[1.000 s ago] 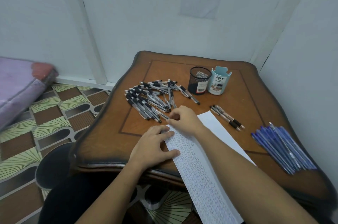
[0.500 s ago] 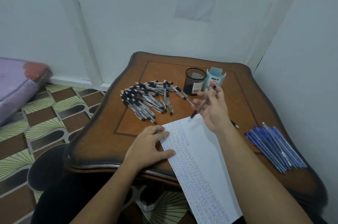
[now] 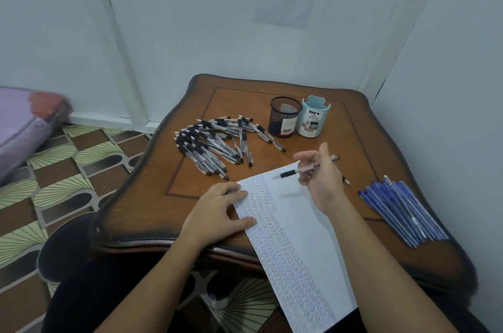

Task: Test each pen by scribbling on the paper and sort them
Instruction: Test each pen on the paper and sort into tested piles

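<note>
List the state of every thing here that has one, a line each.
Left hand: flat, pressing the paper's left edge.
Right hand: holds black-grip clear pen above the paper.
White paper sheet: flat on wooden table, scribbled along its left side.
Black mesh cup: upright.
Pale blue organiser cup: upright.
Black-grip pen pile: loose on table.
Blue pens: bunched at right edge.

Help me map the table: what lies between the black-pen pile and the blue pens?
The head view shows the top end of the paper and the right hand holding a pen over it.
</note>
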`<action>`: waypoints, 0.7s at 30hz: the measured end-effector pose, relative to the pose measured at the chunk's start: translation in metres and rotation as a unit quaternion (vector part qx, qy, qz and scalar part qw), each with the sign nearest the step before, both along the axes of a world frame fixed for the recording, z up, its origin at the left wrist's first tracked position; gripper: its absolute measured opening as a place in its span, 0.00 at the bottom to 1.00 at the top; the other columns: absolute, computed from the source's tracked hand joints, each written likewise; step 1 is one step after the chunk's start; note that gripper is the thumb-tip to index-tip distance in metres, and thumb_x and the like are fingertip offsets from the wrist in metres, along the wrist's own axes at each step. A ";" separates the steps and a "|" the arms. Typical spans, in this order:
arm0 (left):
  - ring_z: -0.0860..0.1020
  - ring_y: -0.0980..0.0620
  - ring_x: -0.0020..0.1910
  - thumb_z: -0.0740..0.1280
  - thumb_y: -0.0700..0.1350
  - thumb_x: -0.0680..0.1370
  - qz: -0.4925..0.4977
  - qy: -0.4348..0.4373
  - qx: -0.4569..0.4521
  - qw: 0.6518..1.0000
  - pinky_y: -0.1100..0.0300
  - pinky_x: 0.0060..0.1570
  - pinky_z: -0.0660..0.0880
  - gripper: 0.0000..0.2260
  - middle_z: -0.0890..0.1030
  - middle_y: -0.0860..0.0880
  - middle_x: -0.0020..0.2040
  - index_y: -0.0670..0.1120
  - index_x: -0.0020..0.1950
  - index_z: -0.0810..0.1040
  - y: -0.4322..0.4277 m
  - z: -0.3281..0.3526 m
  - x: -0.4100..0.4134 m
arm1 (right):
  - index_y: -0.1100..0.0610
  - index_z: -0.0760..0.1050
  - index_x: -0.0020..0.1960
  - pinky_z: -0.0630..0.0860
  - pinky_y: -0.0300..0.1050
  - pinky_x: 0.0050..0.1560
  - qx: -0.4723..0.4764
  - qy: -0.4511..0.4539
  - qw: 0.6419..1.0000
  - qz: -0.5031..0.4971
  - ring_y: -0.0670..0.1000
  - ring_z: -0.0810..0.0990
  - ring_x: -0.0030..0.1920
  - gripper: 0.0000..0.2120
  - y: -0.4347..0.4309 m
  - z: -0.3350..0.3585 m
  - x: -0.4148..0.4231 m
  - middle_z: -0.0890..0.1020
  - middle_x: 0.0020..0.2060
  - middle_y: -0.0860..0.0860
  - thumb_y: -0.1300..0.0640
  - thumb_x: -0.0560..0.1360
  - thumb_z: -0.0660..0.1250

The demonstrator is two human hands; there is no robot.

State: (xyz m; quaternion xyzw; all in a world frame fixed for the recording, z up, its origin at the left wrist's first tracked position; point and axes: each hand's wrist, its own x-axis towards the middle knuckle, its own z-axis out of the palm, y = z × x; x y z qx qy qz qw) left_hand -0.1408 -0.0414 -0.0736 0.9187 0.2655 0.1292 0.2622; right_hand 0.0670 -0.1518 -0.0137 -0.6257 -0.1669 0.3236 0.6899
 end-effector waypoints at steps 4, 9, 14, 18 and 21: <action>0.61 0.62 0.68 0.67 0.70 0.69 0.000 0.001 0.002 1.000 0.60 0.67 0.62 0.34 0.68 0.60 0.70 0.55 0.71 0.72 0.000 0.000 0.000 | 0.59 0.82 0.52 0.72 0.40 0.33 -0.008 -0.033 0.999 0.037 0.50 0.79 0.34 0.27 -0.013 -0.013 -0.003 0.85 0.36 0.56 0.39 0.79 0.53; 0.61 0.62 0.68 0.69 0.66 0.71 0.003 -0.003 0.013 1.000 0.61 0.65 0.61 0.31 0.68 0.59 0.70 0.55 0.71 0.73 0.000 -0.001 0.000 | 0.57 0.72 0.39 0.69 0.37 0.29 -0.020 -0.048 0.998 0.034 0.48 0.72 0.30 0.13 -0.017 -0.029 -0.014 0.77 0.30 0.53 0.50 0.75 0.71; 0.61 0.63 0.67 0.63 0.73 0.66 0.001 0.002 0.004 1.000 0.64 0.63 0.60 0.37 0.68 0.60 0.69 0.55 0.71 0.73 0.000 -0.001 0.001 | 0.59 0.78 0.47 0.73 0.41 0.31 -0.065 -0.121 0.986 0.094 0.49 0.82 0.35 0.08 -0.019 -0.039 -0.021 0.86 0.38 0.55 0.53 0.78 0.69; 0.61 0.61 0.67 0.69 0.66 0.70 0.003 0.000 0.014 1.000 0.64 0.62 0.60 0.32 0.68 0.59 0.69 0.54 0.71 0.73 0.000 -0.001 0.002 | 0.57 0.76 0.36 0.79 0.52 0.45 -0.105 -0.167 0.978 0.068 0.50 0.83 0.38 0.14 -0.021 -0.046 -0.027 0.83 0.31 0.49 0.51 0.73 0.76; 0.61 0.62 0.68 0.70 0.65 0.71 0.005 0.001 0.017 1.000 0.64 0.63 0.59 0.31 0.68 0.59 0.70 0.55 0.71 0.73 0.000 -0.002 0.001 | 0.57 0.70 0.30 0.78 0.51 0.42 -0.118 -0.179 0.976 0.039 0.47 0.80 0.31 0.18 -0.021 -0.048 -0.031 0.76 0.23 0.46 0.58 0.74 0.74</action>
